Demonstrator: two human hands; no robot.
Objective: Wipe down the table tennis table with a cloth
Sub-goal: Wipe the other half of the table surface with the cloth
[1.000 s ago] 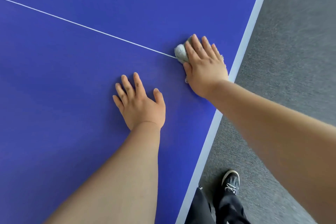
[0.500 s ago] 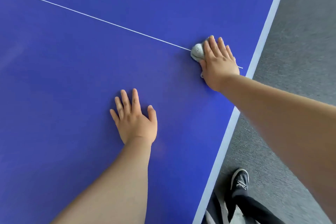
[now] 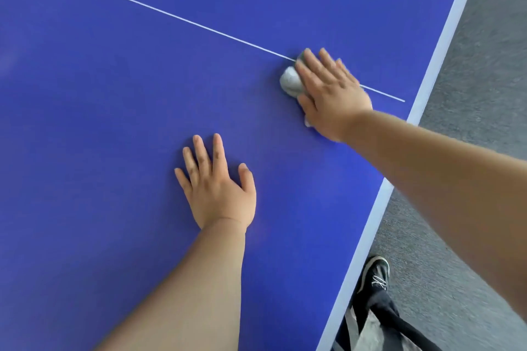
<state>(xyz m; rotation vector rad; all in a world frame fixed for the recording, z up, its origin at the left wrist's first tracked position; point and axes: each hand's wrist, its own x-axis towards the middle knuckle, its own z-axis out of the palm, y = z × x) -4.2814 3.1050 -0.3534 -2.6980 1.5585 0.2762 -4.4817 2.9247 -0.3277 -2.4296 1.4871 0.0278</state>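
Observation:
The blue table tennis table (image 3: 114,122) fills most of the view, with a thin white centre line (image 3: 142,4) running across it. My right hand (image 3: 330,94) presses a bunched grey cloth (image 3: 289,81) flat onto the tabletop, right on that line, a short way in from the table's right edge. The fingers lie straight over the cloth, which sticks out to the left of them. My left hand (image 3: 216,188) rests palm-down on the blue surface, fingers spread, nearer to me and apart from the cloth.
The table's pale edge band (image 3: 439,54) runs diagonally down the right side. Beyond it is grey carpet (image 3: 484,65). My black shoe (image 3: 375,272) and dark trouser leg stand on the carpet beside the edge.
My right hand has slid the cloth leftward along the white line, away from the table's edge. My left hand stays planted on the table.

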